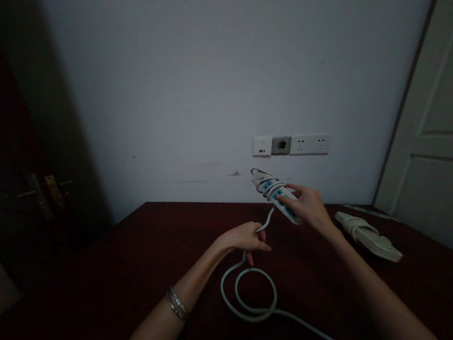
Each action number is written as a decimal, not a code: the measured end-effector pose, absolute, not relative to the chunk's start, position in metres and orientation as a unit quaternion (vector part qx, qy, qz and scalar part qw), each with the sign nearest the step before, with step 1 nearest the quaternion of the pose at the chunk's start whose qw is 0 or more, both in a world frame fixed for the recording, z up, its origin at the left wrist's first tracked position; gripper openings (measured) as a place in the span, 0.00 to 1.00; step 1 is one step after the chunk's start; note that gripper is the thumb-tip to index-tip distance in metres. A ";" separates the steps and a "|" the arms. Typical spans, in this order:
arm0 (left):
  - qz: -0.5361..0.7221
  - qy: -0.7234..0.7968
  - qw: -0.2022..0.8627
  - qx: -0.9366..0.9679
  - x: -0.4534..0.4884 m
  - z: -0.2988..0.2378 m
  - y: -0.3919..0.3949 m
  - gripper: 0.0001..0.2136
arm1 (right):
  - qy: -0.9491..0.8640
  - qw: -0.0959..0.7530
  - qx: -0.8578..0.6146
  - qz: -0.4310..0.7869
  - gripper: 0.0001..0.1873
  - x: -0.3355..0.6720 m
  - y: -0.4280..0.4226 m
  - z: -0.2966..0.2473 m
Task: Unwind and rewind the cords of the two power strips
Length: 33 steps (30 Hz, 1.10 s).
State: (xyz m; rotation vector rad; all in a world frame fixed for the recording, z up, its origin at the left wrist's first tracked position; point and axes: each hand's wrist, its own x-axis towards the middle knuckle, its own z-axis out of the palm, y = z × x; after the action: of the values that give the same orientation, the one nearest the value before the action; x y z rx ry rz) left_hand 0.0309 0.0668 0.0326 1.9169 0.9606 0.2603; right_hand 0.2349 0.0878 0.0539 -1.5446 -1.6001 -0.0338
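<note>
My right hand is closed around a white power strip with blue sockets, held tilted above the dark red table. A few turns of its white cable are wrapped round the strip's far end. My left hand pinches the white cable a little below and left of the strip. From there the cable drops to the table, lies in a loose loop and runs off toward the bottom right edge. A bracelet sits on my left wrist.
A second white power strip with its cord bundled lies on the table to the right. Wall sockets are set in the white wall behind. A white door stands at right, a dark door at left.
</note>
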 end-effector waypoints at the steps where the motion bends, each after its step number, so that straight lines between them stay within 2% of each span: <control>1: 0.096 0.388 0.466 0.789 0.030 0.034 0.066 0.14 | -0.653 0.415 -0.632 -0.038 0.32 0.233 0.084 0.056; 4: 0.091 0.379 0.454 0.801 0.027 0.039 0.064 0.14 | -0.665 0.332 -0.659 -0.112 0.30 0.225 0.071 0.062; 7: 0.074 0.351 0.484 0.798 0.023 0.042 0.065 0.07 | -0.665 0.278 -0.675 -0.159 0.28 0.219 0.062 0.066; 9: 0.071 0.336 0.520 0.782 0.021 0.046 0.065 0.03 | -0.662 0.263 -0.681 -0.172 0.26 0.217 0.060 0.067; 11: 0.103 0.330 0.540 0.768 0.018 0.050 0.067 0.03 | -0.667 0.256 -0.677 -0.179 0.25 0.217 0.059 0.066; 13: 0.158 0.335 0.516 0.772 0.015 0.054 0.068 0.03 | -0.678 0.247 -0.668 -0.182 0.25 0.217 0.059 0.066; 18: 0.236 0.362 0.265 0.862 0.011 0.060 0.069 0.11 | -0.735 0.151 -0.637 -0.180 0.24 0.214 0.055 0.068; 22: 0.243 0.324 0.074 0.911 0.012 0.058 0.070 0.10 | -0.808 0.062 -0.552 -0.195 0.21 0.202 0.049 0.069; 24: 0.250 0.319 0.018 0.914 0.010 0.056 0.073 0.10 | -0.835 0.033 -0.513 -0.195 0.20 0.197 0.046 0.070; 27: 0.266 0.306 0.041 0.913 0.004 0.055 0.081 0.10 | -0.869 0.016 -0.463 -0.177 0.20 0.192 0.040 0.072; 33: 0.289 0.331 0.236 0.867 -0.010 0.056 0.091 0.10 | -0.905 0.045 -0.416 -0.073 0.22 0.197 0.024 0.082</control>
State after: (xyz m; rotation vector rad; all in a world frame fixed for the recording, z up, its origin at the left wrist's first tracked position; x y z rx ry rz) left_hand -0.0102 0.0912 0.0556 2.3774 0.9082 0.7941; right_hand 0.1966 0.0238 0.0818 -1.2712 -2.7663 -0.2232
